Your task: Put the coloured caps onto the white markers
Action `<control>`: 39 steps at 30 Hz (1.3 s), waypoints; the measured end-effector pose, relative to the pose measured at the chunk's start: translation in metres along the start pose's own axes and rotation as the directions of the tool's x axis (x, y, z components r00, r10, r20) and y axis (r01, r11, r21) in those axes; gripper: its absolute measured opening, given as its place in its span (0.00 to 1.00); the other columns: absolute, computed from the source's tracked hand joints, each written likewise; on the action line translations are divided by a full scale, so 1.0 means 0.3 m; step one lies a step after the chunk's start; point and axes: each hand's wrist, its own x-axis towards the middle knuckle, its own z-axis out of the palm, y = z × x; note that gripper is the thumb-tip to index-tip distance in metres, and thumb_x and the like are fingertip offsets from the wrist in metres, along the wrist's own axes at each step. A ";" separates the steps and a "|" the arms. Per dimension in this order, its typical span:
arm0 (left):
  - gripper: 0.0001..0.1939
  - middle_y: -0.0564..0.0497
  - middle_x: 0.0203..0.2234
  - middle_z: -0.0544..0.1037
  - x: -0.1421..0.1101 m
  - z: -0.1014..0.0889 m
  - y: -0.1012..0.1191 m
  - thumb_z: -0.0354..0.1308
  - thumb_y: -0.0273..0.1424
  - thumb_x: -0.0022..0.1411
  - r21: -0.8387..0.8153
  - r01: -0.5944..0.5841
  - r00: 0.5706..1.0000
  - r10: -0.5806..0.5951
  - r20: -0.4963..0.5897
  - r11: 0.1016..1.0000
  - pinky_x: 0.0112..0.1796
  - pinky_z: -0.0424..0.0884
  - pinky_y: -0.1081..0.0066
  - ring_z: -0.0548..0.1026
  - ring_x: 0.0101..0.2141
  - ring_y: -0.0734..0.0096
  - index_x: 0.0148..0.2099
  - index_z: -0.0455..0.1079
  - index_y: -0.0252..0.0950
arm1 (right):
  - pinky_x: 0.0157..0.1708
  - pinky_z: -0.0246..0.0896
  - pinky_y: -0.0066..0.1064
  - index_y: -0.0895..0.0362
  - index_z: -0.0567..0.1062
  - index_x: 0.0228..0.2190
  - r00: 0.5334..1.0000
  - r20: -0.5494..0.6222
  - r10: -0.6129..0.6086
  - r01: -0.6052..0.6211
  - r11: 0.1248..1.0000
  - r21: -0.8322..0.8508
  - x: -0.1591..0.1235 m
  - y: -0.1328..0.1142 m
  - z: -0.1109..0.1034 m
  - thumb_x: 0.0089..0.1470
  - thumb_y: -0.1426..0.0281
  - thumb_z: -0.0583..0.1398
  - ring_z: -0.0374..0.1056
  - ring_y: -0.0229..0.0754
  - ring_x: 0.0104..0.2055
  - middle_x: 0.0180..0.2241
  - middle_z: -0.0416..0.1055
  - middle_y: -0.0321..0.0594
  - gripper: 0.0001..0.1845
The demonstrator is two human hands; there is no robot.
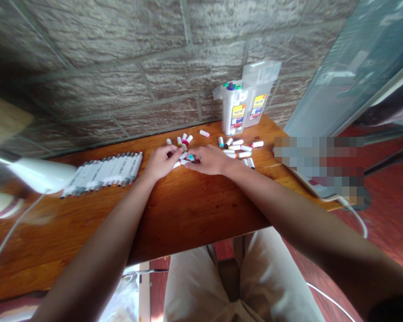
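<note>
My left hand (161, 162) and my right hand (210, 160) meet over the middle of a wooden table (188, 210), both closed on short white markers with coloured caps. A teal-capped marker (190, 157) shows between the right fingers. Several more loose markers (238, 150) lie scattered just right of my right hand, and others (183, 139) lie behind the hands. To the left of my left hand, a neat row of grey-capped markers (104, 173) lies side by side.
Two clear plastic marker cases (245, 105) stand against the stone wall, one holding several markers. A white lamp head (40, 175) with its cable juts in from the left. A laptop-like device (317, 172) sits at the table's right edge.
</note>
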 end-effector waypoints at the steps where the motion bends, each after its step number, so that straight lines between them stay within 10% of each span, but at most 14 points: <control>1: 0.25 0.48 0.32 0.84 0.000 0.000 0.000 0.55 0.52 0.66 0.000 0.002 1.000 -0.002 -0.002 1.000 0.38 0.67 0.68 0.75 0.33 0.66 0.35 0.78 0.35 | 0.39 0.58 0.31 0.56 0.78 0.54 1.000 -0.001 -0.003 0.003 1.000 0.000 0.000 0.000 0.001 0.67 0.60 0.59 0.76 0.46 0.44 0.44 0.81 0.44 0.20; 39: 0.25 0.48 0.32 0.84 0.000 0.000 0.001 0.55 0.53 0.66 -0.014 -0.009 1.000 0.009 0.003 1.000 0.38 0.68 0.69 0.76 0.34 0.66 0.36 0.78 0.35 | 0.42 0.60 0.31 0.56 0.78 0.54 1.000 -0.004 0.014 -0.014 1.000 0.016 0.003 -0.004 0.001 0.67 0.59 0.59 0.77 0.46 0.44 0.45 0.82 0.44 0.20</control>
